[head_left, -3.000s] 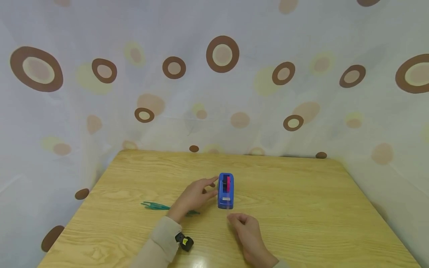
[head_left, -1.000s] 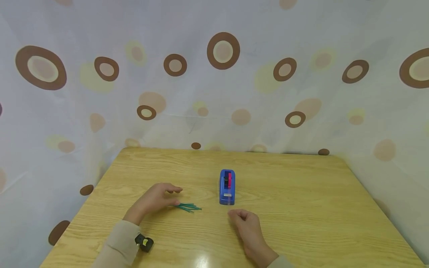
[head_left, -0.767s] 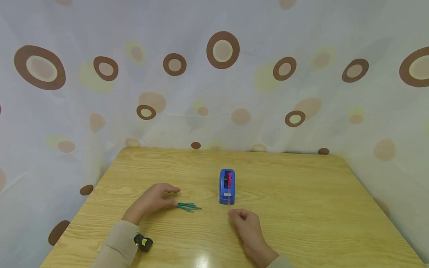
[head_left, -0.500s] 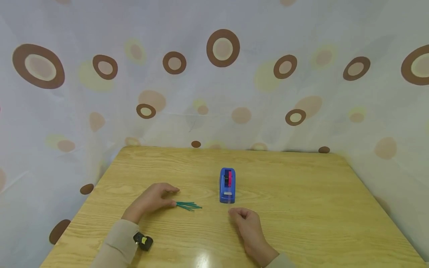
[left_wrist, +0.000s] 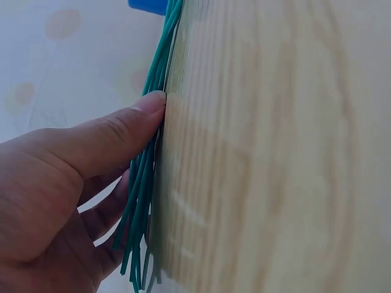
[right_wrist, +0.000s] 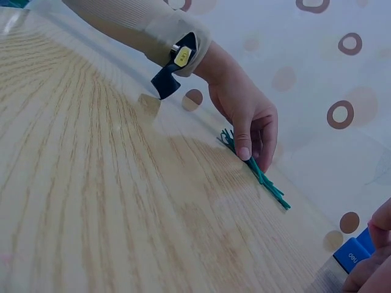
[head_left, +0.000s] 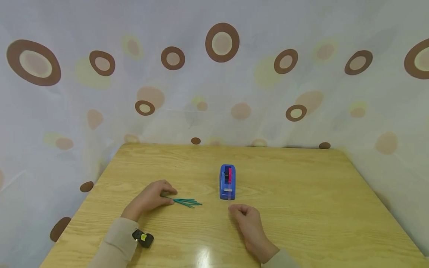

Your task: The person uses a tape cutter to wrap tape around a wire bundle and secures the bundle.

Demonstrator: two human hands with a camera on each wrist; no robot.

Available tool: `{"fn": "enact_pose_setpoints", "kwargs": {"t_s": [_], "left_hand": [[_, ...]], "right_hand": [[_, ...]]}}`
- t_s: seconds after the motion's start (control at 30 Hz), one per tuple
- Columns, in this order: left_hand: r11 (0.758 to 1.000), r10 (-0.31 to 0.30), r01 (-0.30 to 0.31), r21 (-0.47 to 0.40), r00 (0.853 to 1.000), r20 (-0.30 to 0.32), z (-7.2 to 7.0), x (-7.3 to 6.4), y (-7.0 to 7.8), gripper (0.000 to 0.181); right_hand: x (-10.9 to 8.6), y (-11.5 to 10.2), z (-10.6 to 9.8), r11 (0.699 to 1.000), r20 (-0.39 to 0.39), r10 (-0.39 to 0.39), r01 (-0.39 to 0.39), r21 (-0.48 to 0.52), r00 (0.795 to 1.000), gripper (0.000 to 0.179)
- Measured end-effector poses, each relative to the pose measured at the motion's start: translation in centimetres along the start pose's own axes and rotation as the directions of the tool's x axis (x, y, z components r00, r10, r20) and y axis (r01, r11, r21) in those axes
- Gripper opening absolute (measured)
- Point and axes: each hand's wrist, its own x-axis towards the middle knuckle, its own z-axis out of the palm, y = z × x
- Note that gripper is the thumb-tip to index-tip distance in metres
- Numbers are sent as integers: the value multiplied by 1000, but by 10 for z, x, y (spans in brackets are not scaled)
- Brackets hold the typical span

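left hand (head_left: pixel 152 195): got the green strands (left_wrist: pixel 143 177) pinched between thumb and fingers, loose ends poking out both sides
green strands: to the left of the blue dispenser (head_left: pixel 225 186), well apart from the tape (head_left: pixel 229 201), on or just over the worktop (head_left: pixel 301 193), honestly can't tell which
right hand (head_left: pixel 248 221): fingers curled in, nipping the tape's free end just on the near side of the dispenser
tape: faint see-through strip running from the dispenser to those fingertips, looks uncut to me
dispenser: standing on the worktop, neither hand touching it
step in hand: imo it's gathering up the bundle while the other hand minds the tape
next move: I'd say it calls for a snug, even pinch so no strand slips out, plus a gentle pull on the tape so the dispenser doesn't slide
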Motion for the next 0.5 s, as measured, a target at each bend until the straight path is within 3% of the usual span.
{"fn": "enact_pose_setpoints", "kwargs": {"t_s": [0.5], "left_hand": [[998,-41,39,-39,998,-44,5,-1,-4,7]], "right_hand": [[-5,-1,-1,1000,16,-7,7,19,1000,26]]}}
